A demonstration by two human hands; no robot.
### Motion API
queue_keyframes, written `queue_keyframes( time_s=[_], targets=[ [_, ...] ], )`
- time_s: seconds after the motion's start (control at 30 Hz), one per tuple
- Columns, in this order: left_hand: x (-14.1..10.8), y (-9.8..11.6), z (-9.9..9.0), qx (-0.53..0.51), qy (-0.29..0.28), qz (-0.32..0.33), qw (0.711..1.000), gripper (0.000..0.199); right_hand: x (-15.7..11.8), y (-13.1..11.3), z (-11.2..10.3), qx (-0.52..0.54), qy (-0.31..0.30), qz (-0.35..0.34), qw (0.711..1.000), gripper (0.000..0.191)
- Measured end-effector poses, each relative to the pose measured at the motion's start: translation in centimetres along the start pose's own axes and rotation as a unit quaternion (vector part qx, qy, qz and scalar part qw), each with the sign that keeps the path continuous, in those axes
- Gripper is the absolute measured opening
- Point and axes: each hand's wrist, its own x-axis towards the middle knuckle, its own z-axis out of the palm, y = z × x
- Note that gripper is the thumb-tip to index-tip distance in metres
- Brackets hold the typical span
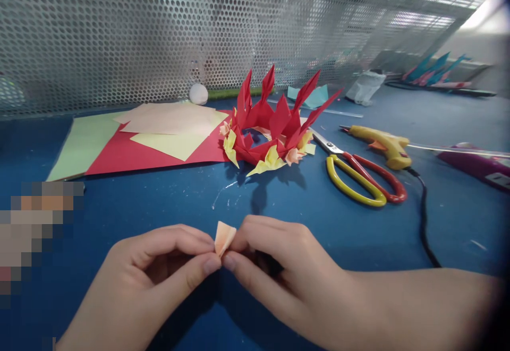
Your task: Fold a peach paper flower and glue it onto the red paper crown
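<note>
A small folded piece of peach paper point(224, 237) is pinched between my two hands, just above the blue table point(191, 197). My left hand point(159, 266) grips its left side between thumb and fingertips. From the other side, my right hand point(279, 266) holds the right edge, also thumb against fingers. Beyond the hands stands a ring of folded red paper point(261, 152) with tall pointed spikes. Yellow and peach paper flowers sit around its base.
Sheets of red paper point(119, 154), green paper point(85, 138) and peach paper point(167, 119) overlap at the left. Scissors point(354, 181) and a yellow glue gun point(382, 144) with a black cord point(424, 218) lie at the right. A perforated metal panel point(159, 37) rises behind.
</note>
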Motion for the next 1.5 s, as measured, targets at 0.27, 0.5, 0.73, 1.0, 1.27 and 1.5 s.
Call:
queue_keyframes(
  time_s=[0.27, 0.5, 0.73, 1.0, 1.27, 1.5],
  targets=[
    [0.2, 0.0, -0.4, 0.032, -0.046, 0.008, 0.998, 0.016, -0.2, 0.1, -0.2, 0.021, -0.041, -0.010, 0.999, 0.027],
    [0.3, -0.2, -0.9, 0.068, -0.082, 0.042, 0.993, 0.019, 0.0, 0.3, -0.2, 0.039, -0.038, -0.019, 0.998, 0.038],
    [0.1, 0.6, -0.5, -0.021, -0.114, -0.056, 0.992, 0.011, 0.0, 0.1, -0.7, 0.117, -0.084, 0.019, 0.989, 0.031],
    [0.0, 0.9, -0.8, -0.063, -0.176, -0.104, 0.977, 0.013, 0.4, 0.3, -1.0, 0.200, -0.150, 0.064, 0.966, 0.046],
    [0.0, 0.9, -0.3, -0.102, -0.180, -0.123, 0.971, 0.011, 0.6, 0.2, -0.9, 0.227, -0.166, 0.107, 0.954, 0.044],
    [0.0, 0.6, -0.2, -0.122, -0.169, -0.094, 0.974, 0.009, 0.8, 0.4, -1.0, 0.269, -0.188, 0.147, 0.933, 0.032]
  ],
)
